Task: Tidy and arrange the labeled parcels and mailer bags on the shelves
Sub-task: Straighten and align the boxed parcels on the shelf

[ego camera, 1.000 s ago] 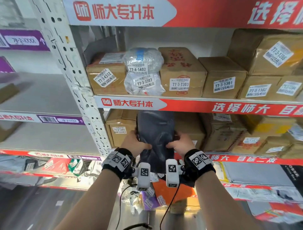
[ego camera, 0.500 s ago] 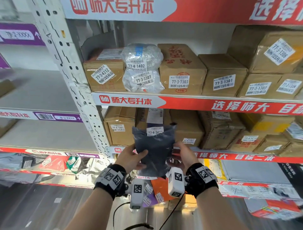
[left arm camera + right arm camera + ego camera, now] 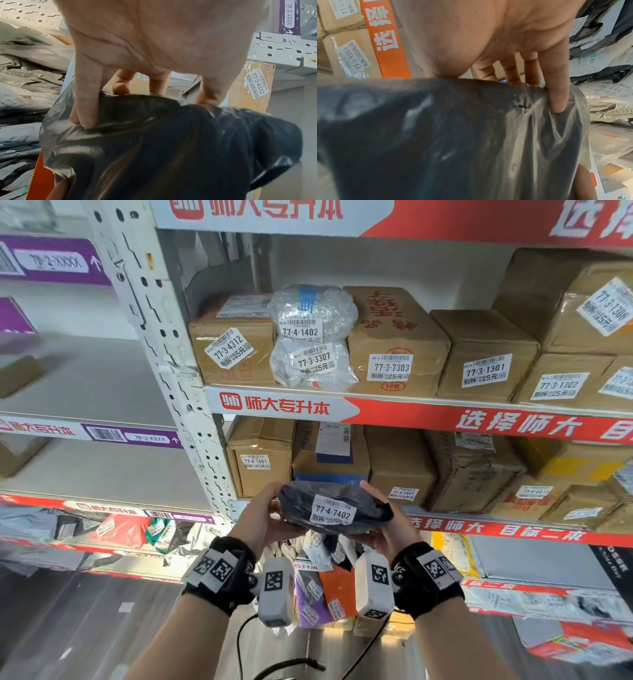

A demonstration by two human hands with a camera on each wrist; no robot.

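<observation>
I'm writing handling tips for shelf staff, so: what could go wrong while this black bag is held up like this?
1. Both the left hand and right hand grip only the slack plastic edges of the black bag; the film could slip or stretch.
2. The 77-4 shelf behind looks packed with boxes, so squeezing the bag in might hide its label.
3. If dropped, it could land among the mailers below.
</observation>
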